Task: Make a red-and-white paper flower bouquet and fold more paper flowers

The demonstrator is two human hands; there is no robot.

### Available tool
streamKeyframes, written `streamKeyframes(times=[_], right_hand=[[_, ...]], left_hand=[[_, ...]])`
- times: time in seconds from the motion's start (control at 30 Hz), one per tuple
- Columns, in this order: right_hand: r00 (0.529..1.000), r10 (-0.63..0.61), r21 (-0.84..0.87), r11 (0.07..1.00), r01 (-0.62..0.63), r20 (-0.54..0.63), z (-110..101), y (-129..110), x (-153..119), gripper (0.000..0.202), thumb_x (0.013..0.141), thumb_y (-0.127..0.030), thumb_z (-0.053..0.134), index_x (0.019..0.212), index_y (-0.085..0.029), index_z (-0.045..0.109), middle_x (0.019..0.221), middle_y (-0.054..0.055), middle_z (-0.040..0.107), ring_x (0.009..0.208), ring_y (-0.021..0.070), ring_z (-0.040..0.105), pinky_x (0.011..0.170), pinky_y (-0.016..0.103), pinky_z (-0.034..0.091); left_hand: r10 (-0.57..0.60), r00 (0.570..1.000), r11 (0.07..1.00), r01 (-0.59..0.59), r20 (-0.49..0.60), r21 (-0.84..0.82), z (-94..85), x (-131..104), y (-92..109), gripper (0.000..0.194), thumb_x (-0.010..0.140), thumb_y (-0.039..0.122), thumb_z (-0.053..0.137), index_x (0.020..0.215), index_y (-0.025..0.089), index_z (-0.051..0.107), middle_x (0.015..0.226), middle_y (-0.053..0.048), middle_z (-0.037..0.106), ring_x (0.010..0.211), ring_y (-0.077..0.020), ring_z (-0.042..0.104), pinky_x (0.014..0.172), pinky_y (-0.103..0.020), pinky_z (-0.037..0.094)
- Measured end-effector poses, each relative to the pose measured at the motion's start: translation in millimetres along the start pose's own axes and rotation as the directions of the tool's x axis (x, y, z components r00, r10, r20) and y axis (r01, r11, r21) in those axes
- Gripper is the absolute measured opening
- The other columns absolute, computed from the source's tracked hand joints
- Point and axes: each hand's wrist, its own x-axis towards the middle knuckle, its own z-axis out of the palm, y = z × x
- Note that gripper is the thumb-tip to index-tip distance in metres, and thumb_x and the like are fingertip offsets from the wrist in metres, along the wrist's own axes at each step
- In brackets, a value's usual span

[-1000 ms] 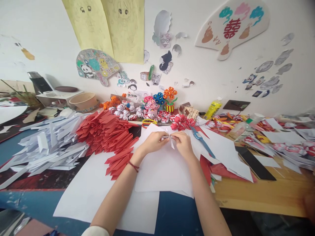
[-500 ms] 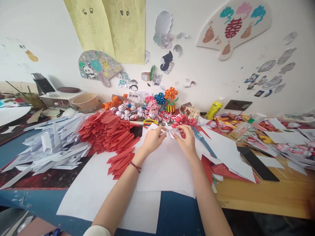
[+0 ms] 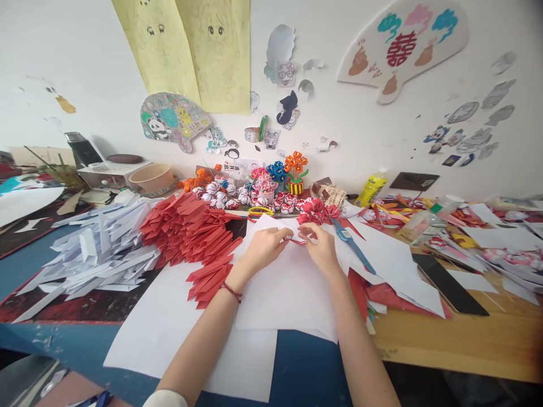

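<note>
Between my two hands is a small folded paper piece [image 3: 296, 239], white with a thin red edge, mostly covered by my fingers. My left hand [image 3: 266, 247] pinches its left side between thumb and fingertips. On the other side, my right hand [image 3: 320, 246] has its fingers curled with the thumb against the paper's right end. Both hands are just above white sheets [image 3: 284, 294] spread on the table. To the left lie a heap of folded red paper strips [image 3: 186, 229] and a heap of white ones [image 3: 97, 254].
Behind my hands are red-and-white paper flowers [image 3: 316, 212], a striped flower pot [image 3: 295, 186] and yellow scissor handles [image 3: 260, 211]. At the right lie a blue strip-like tool [image 3: 353, 246], a black phone-like slab [image 3: 449, 282] and a clear bottle [image 3: 428, 223]. A bowl [image 3: 150, 178] stands at back left.
The white paper stood out in several points between my fingers; now it shows as a narrow, flatter piece. My right hand's fingers have curled more. The camera view has shifted slightly.
</note>
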Motion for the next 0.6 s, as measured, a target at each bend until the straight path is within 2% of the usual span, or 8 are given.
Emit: streamKeyframes(times=[0.13,0.27,0.37,0.47,0.6], right_hand=[[0.993,0.047,0.013,0.999,-0.048,0.111,4.2,2.6,-0.8,0.015,0.082,-0.025,0.058,0.093,-0.02,0.066,0.087,0.004,0.07,0.069,0.0167,0.061,0.066,0.03,0.048],[0.997,0.022,-0.108,0.994,-0.014,0.075,3.7,6.9,-2.6,0.009,0.077,-0.026,0.065,0.084,-0.02,0.064,0.084,0.004,0.066,0.072,0.0174,0.06,0.068,0.031,0.047],[0.982,0.117,-0.144,0.985,-0.095,0.149,0.5,7.4,-3.9,0.012,0.077,-0.032,0.068,0.078,-0.021,0.064,0.073,0.002,0.066,0.066,0.0176,0.06,0.064,0.031,0.046],[0.949,0.16,-0.008,0.986,-0.164,0.273,-0.7,6.1,-4.9,0.011,0.081,-0.031,0.063,0.083,-0.021,0.067,0.074,0.003,0.07,0.068,0.0178,0.065,0.064,0.03,0.049],[0.938,0.132,0.18,0.964,-0.197,0.319,1.2,6.9,-5.2,0.02,0.081,-0.019,0.056,0.097,-0.02,0.069,0.091,0.006,0.073,0.085,0.0196,0.069,0.067,0.029,0.054]], left_hand=[[0.03,0.998,0.995,-0.035,0.055,0.094,3.1,-4.2,-0.6,0.022,0.092,0.021,0.048,0.11,0.023,0.06,0.089,-0.005,0.068,0.081,-0.0186,0.064,0.073,-0.025,0.044],[0.032,0.995,0.995,-0.04,0.099,0.089,3.5,-10.1,-0.7,0.024,0.091,0.02,0.05,0.112,0.024,0.06,0.091,-0.005,0.069,0.084,-0.0201,0.065,0.076,-0.027,0.045],[-0.004,0.993,0.998,-0.004,0.116,0.07,3.3,-13.7,0.1,0.028,0.088,0.019,0.053,0.114,0.025,0.06,0.088,-0.004,0.069,0.082,-0.0192,0.065,0.075,-0.026,0.045],[-0.022,0.994,0.999,0.025,0.11,-0.025,3.6,-14.5,0.3,0.028,0.085,0.017,0.055,0.112,0.024,0.061,0.089,-0.003,0.07,0.08,-0.0176,0.065,0.075,-0.025,0.046],[0.008,0.997,0.978,0.009,0.08,-0.207,3.4,-12.7,-1.3,0.026,0.087,0.016,0.055,0.111,0.022,0.063,0.097,-0.003,0.071,0.085,-0.0165,0.065,0.078,-0.024,0.047]])
